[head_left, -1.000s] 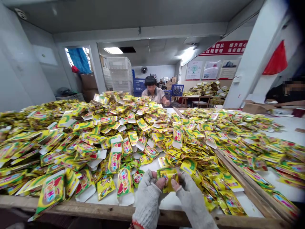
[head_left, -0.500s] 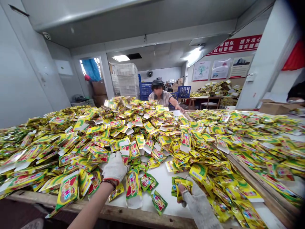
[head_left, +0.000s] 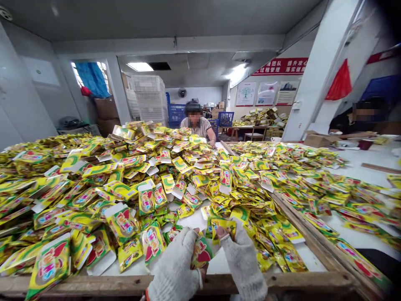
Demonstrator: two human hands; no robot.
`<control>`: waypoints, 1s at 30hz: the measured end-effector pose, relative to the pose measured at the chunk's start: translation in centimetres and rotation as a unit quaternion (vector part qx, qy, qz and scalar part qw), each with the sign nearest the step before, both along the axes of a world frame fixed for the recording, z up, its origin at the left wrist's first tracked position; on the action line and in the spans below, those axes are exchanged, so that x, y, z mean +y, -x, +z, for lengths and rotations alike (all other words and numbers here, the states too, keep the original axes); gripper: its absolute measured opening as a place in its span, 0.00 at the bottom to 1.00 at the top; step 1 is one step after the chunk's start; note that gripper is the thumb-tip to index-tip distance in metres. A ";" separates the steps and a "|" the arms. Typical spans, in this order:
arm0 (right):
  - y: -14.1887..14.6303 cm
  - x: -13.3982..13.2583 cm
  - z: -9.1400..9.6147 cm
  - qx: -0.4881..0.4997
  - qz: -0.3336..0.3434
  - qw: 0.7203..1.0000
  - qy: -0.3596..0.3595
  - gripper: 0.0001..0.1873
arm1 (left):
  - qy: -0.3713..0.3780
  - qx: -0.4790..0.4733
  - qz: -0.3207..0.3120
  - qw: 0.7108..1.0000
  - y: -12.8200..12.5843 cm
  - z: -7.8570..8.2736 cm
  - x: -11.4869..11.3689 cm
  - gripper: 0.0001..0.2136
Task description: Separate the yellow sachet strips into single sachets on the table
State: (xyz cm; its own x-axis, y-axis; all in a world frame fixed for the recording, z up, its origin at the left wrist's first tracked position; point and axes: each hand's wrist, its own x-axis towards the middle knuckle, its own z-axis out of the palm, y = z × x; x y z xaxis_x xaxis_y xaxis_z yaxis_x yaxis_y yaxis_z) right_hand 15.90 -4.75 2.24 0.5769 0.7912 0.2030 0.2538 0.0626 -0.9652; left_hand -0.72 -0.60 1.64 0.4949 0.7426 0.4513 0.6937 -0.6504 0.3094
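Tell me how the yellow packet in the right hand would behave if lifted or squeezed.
The yellow packet is probably floppy, as its wrapper looks creased. Its shiny surface may make it slightly slippery. It is likely light, being small enough for the right hand to hold alone.

At bottom centre, the knit gloves [head_left: 177, 264] are greyish white, the carton [head_left: 202, 253] green and yellow with red, the sachet [head_left: 215, 225] yellow, the banner [head_left: 280, 67] at upper right red with white characters, the shirt [head_left: 201, 125] mid-frame striped.
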 end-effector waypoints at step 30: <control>-2.0 -1.4 2.5 -0.329 0.043 0.943 0.032 0.14 | -0.040 -0.061 -0.039 0.997 -1.6 -0.6 -0.3 0.28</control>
State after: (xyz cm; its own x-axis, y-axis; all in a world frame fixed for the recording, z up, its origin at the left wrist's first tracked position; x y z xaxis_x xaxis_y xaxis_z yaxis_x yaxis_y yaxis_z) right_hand 17.91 -6.15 4.70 0.2766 0.8516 0.4453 0.7950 0.0575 -0.6038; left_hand 0.85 -0.92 1.02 0.4870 0.6634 0.5681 0.6010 -0.7265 0.3331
